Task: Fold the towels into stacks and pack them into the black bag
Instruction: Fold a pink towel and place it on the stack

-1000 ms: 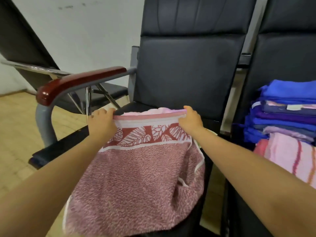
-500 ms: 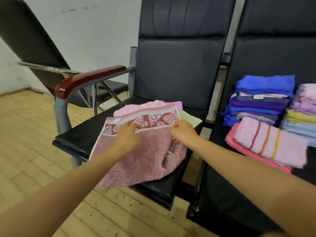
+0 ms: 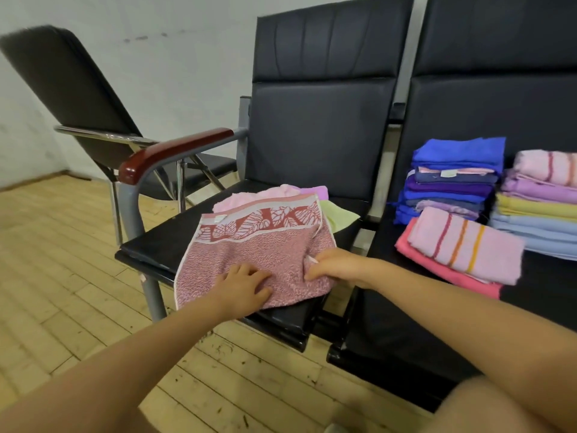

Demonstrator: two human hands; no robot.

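A: Item: red patterned towel (image 3: pixel 249 248); location?

B: Flat on the black chair seat (image 3: pixel 150 245), directly ahead of both hands; near hem overhanging the front edge; long axis left to right; leaf-print band along the far side.

A: Hands?

B: Left hand (image 3: pixel 242 284) pressing the near middle, fingers spread and flat; right hand (image 3: pixel 334 267) at the near right corner, fingers curled on a bunched fold of cloth; right is nearer the loose edge, so likely the one to carry the next fold.

A: Material?

B: Terry, speckled nap, woven border, limp; pink towel (image 3: pixel 249 200) and green cloth (image 3: pixel 338 214) partly beneath.

A: Other stock?

B: Folded stacks (image 3: pixel 452 179) on the adjoining seat, well to the right; black bag not in view.
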